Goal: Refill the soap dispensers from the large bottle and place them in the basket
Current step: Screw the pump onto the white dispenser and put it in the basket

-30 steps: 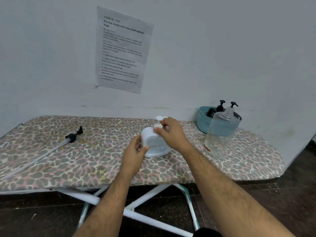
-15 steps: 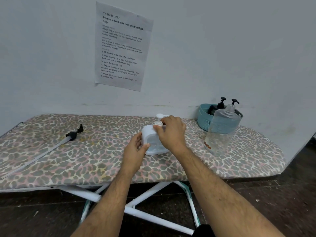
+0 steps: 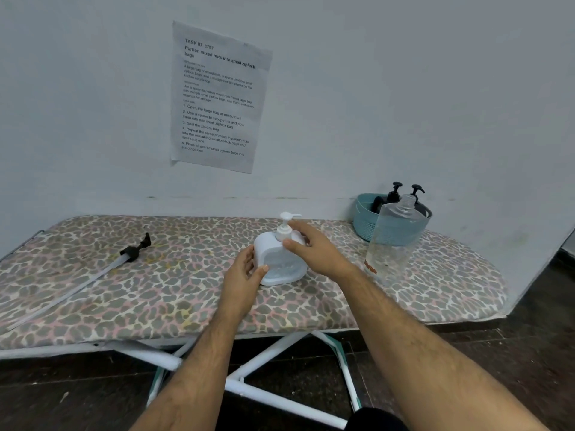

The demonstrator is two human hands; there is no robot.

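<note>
**Two hands on the white dispenser, ironing board**

Head view. One white soap dispenser (image 3: pixel 281 259) is seen upright near the middle of the ironing board (image 3: pixel 155 293), which is covered in a leopard-spot fabric. Its white pump head is fitted on top, spout turned to the right. The left hand (image 3: pixel 244 276) is curled round the dispenser's lower left side, thumb laid across the front face, fingers hidden behind the body. The right hand (image 3: pixel 314 248) is held at the pump collar: the thumb tip is pressed against the neck just under the pump, the index finger is laid behind it, and the remaining fingers are loosely spread over the dispenser's right shoulder.

To the right, the large clear bottle (image 3: pixel 393 241) is stood upright on the board, uncapped, and apart from the right wrist. Just behind it, against the wall, the teal basket (image 3: pixel 365 219) is seen, partly covered by the bottle. Two black pump tops (image 3: pixel 396 189) are visible rising from inside it.

On the left part of the board, a black pump head with a long clear tube (image 3: pixel 93 275) is laid flat, well apart from the hands. A printed sheet (image 3: pixel 217 98) is fixed to the wall above.
</note>
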